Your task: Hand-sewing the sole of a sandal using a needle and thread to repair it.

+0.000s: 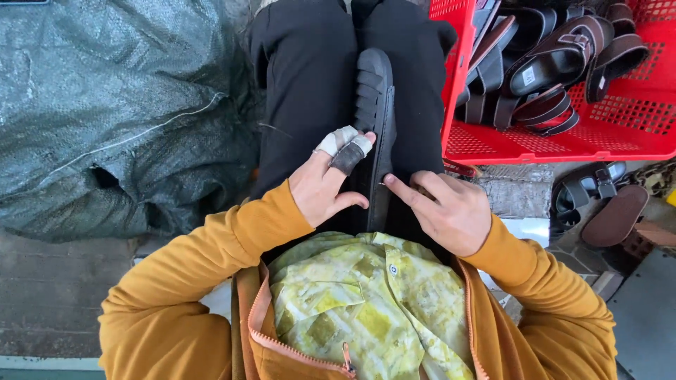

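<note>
A black sandal (375, 105) lies lengthwise between my thighs on my black trousers, sole edge up. My left hand (328, 181) holds its near end, with white and dark tape wrapped round two fingertips. My right hand (442, 206) presses against the sandal's right edge, its index finger and thumb pinching something thin like a needle at the sole. Both sleeves are mustard orange.
A red plastic crate (556, 141) at the upper right holds several dark brown and black sandals (556, 60). More sandals (598, 200) lie on the ground beside it. A large grey-green woven sack (120, 112) fills the left side.
</note>
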